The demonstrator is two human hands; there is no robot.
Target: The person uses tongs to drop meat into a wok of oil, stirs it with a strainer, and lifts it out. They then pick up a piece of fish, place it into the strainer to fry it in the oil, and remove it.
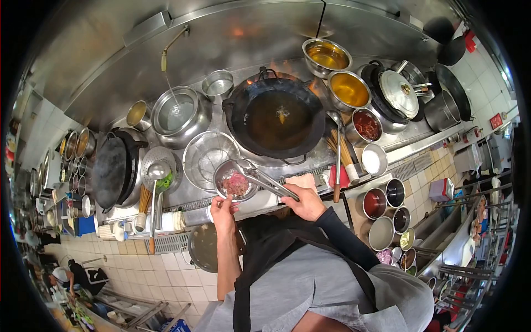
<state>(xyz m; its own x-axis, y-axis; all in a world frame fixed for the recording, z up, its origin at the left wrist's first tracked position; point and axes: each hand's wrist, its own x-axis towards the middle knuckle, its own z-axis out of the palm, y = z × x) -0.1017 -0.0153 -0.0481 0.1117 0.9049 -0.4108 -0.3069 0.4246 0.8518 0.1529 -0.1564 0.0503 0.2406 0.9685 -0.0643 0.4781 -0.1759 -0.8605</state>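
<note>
My left hand [224, 214] pinches the near rim of a small metal bowl [219, 180] that holds pinkish-red sliced pieces [237, 183], which look like raw meat. In my right hand [305, 203] are long metal tongs [271, 181], their tips over the bowl. Just behind the bowl sits a wire strainer [207, 157]. Farther back, a large black wok [249, 119] holds dark liquid with a small golden piece floating in its middle. Orange flames [285, 67] show behind the wok's far rim.
At left stand a smoking wok [110, 169], a ladle [159, 172] on a perforated skimmer and a water pot [176, 113]. Bowls of yellow liquid [349, 90], a red sauce pot [366, 126] and another ladle [337, 166] are at right. Several sauce containers [374, 203] stand nearer me.
</note>
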